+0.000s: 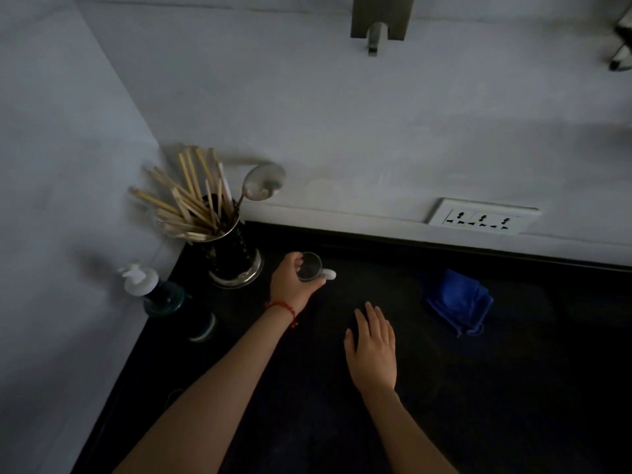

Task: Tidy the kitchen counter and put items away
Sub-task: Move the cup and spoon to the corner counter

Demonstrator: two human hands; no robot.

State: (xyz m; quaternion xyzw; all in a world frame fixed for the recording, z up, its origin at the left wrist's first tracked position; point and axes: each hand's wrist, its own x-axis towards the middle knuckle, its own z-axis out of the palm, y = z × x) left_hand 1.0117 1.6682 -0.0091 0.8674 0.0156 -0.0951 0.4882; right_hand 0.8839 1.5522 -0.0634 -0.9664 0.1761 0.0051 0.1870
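Observation:
My left hand (290, 282) grips a small clear glass cup (311, 266) with a pale handle, held at the black counter (478, 388) just right of the utensil holder. A red thread bracelet circles that wrist. My right hand (372, 350) lies flat and empty on the counter, fingers together, nearer to me. A crumpled blue cloth (458, 301) lies on the counter to the right of both hands.
A metal utensil holder (232, 261) with wooden sticks and a ladle stands in the back left corner. A pump bottle (150, 290) and a small dark jar (203, 325) stand along the left wall. A socket plate (480, 217) is on the back wall.

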